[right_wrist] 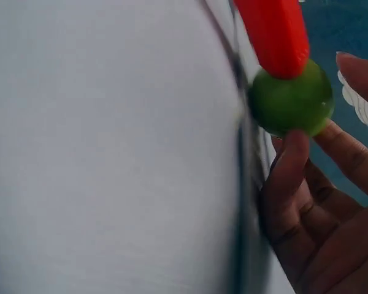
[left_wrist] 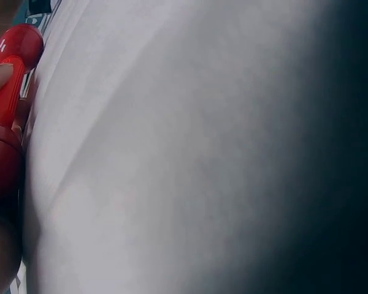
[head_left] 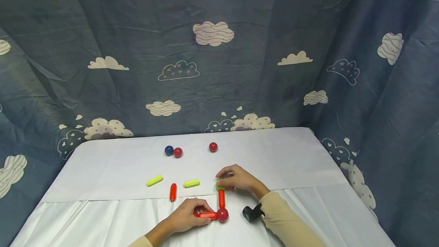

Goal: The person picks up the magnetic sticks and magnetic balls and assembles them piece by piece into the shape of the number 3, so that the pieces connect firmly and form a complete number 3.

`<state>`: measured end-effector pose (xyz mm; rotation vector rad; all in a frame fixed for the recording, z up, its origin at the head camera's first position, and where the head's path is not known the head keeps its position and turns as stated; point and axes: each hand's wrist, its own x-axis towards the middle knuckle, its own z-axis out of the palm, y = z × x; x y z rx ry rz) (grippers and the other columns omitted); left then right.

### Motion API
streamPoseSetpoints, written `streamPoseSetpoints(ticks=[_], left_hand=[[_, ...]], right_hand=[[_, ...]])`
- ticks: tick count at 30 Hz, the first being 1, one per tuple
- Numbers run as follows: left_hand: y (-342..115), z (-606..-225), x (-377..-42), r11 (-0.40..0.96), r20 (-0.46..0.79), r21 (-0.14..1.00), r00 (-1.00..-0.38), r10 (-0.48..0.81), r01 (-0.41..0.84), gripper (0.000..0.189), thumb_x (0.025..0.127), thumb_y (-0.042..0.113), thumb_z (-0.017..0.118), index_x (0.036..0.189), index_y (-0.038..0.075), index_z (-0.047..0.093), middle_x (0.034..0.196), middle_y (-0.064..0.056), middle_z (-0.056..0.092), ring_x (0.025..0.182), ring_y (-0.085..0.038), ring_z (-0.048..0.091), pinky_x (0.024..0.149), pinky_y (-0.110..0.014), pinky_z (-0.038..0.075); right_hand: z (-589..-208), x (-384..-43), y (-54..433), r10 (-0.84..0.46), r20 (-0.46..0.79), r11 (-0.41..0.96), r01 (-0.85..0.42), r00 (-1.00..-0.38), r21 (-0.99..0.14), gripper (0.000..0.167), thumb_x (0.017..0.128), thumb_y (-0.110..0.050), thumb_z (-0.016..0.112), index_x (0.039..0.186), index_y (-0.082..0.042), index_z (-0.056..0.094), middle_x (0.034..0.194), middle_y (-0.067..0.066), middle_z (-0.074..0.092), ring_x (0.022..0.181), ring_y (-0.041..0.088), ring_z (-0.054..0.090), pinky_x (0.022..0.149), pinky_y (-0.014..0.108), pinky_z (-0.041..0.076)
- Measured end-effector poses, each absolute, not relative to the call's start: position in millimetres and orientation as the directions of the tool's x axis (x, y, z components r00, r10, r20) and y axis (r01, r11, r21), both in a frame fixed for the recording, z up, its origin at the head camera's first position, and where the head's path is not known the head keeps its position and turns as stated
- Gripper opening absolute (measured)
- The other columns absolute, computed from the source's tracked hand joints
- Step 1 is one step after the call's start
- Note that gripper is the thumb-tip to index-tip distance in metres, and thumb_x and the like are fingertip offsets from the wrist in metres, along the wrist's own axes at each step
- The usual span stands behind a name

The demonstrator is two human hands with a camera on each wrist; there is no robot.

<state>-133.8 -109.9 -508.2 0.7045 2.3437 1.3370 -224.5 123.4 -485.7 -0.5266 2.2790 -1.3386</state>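
My left hand (head_left: 188, 215) grips a red stick (head_left: 207, 215) lying near the front of the table. One end of it meets a red ball (head_left: 222, 215); another red ball (left_wrist: 3, 162) sits at its other end, mostly hidden by the hand in the head view. From the first ball a second red stick (head_left: 221, 199) runs away from me to a green ball (right_wrist: 291, 101). My right hand (head_left: 240, 179) pinches this green ball, thumb tip against its side in the right wrist view. Together the sticks and balls form an L shape.
Two yellow-green sticks (head_left: 191, 183) and a loose red stick (head_left: 173, 192) lie left of the hands. Farther back are a blue ball (head_left: 169, 150) beside a red ball (head_left: 177, 152), and another red ball (head_left: 213, 147). A white cloth (head_left: 302, 163) covers the table; a cloud-patterned curtain (head_left: 240, 68) stands behind.
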Motion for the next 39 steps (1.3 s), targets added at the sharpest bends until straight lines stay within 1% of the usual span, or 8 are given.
streamPoseSetpoints(ticks=[4,7,12,16,23,29,32,39], left_hand=[[-109.8,-507.8,-133.6,0.427,-0.052,0.870,-0.815,0.577,0.246,0.015,0.081,0.023,0.076,0.094,0.021,0.070,0.085,0.013,0.060,0.079,-0.004,0.050,0.073,-0.023,0.039],[-110.1,-507.2,-133.2,0.426,-0.044,0.868,-0.816,0.576,0.254,0.015,0.081,0.023,0.077,0.094,0.021,0.071,0.085,0.013,0.060,0.079,-0.004,0.049,0.073,-0.023,0.039],[-111.5,-506.0,-133.6,0.426,-0.066,0.874,-0.813,0.578,0.232,0.015,0.081,0.022,0.076,0.095,0.020,0.070,0.085,0.012,0.060,0.079,-0.004,0.049,0.073,-0.023,0.039],[-112.7,-505.7,-134.1,0.419,-0.081,0.883,-0.810,0.581,0.213,0.015,0.082,0.020,0.075,0.096,0.020,0.070,0.085,0.012,0.060,0.080,-0.004,0.050,0.074,-0.023,0.039],[-112.6,-509.9,-136.2,0.404,-0.037,0.878,-0.804,0.594,0.258,0.015,0.081,0.022,0.076,0.095,0.021,0.071,0.084,0.014,0.061,0.078,-0.002,0.050,0.073,-0.021,0.040],[-111.6,-510.0,-137.7,0.389,-0.036,0.886,-0.797,0.602,0.254,0.015,0.082,0.021,0.075,0.095,0.019,0.071,0.085,0.014,0.061,0.079,-0.001,0.050,0.075,-0.021,0.039],[-111.1,-509.1,-137.5,0.382,-0.028,0.887,-0.797,0.604,0.258,0.015,0.081,0.021,0.076,0.095,0.020,0.071,0.085,0.014,0.061,0.079,-0.001,0.050,0.075,-0.021,0.039],[-112.6,-507.8,-136.4,0.383,-0.027,0.887,-0.801,0.598,0.257,0.015,0.081,0.021,0.076,0.095,0.019,0.071,0.085,0.014,0.060,0.079,-0.001,0.049,0.074,-0.021,0.039]], right_hand=[[-475.1,-234.7,119.1,-0.538,-0.160,0.514,-0.171,-0.828,-0.840,0.027,0.084,-0.017,0.073,0.107,-0.003,0.068,0.088,0.000,0.063,0.064,0.013,0.053,0.054,0.026,0.045],[-465.3,-246.1,111.2,-0.583,-0.151,0.537,-0.239,-0.799,-0.809,0.027,0.082,-0.014,0.075,0.106,-0.004,0.069,0.085,-0.001,0.061,0.067,0.013,0.052,0.057,0.025,0.044],[-450.1,-266.3,89.0,-0.710,-0.202,0.525,-0.315,-0.675,-0.791,0.029,0.077,-0.004,0.078,0.104,-0.002,0.068,0.082,0.001,0.062,0.069,0.013,0.054,0.063,0.023,0.045],[-442.3,-280.5,67.5,-0.773,-0.266,0.529,-0.352,-0.576,-0.772,0.032,0.074,0.000,0.080,0.103,-0.002,0.069,0.084,0.005,0.064,0.072,0.013,0.057,0.067,0.023,0.046],[-446.1,-297.9,36.2,-0.784,-0.418,0.592,-0.348,-0.459,-0.727,0.033,0.074,0.003,0.079,0.104,-0.009,0.070,0.089,0.006,0.065,0.076,0.011,0.055,0.067,0.023,0.046],[-451.1,-299.9,19.8,-0.790,-0.501,0.607,-0.339,-0.352,-0.719,0.035,0.073,0.006,0.078,0.104,-0.007,0.069,0.086,0.006,0.064,0.072,0.009,0.053,0.067,0.020,0.044],[-450.2,-301.1,15.0,-0.781,-0.533,0.624,-0.371,-0.326,-0.687,0.036,0.073,0.005,0.078,0.105,-0.009,0.069,0.084,0.003,0.062,0.072,0.008,0.052,0.067,0.019,0.042],[-447.5,-303.4,4.4,-0.755,-0.575,0.652,-0.450,-0.315,-0.610,0.034,0.074,0.003,0.079,0.103,-0.010,0.068,0.073,-0.004,0.060,0.065,0.006,0.050,0.060,0.017,0.038]])
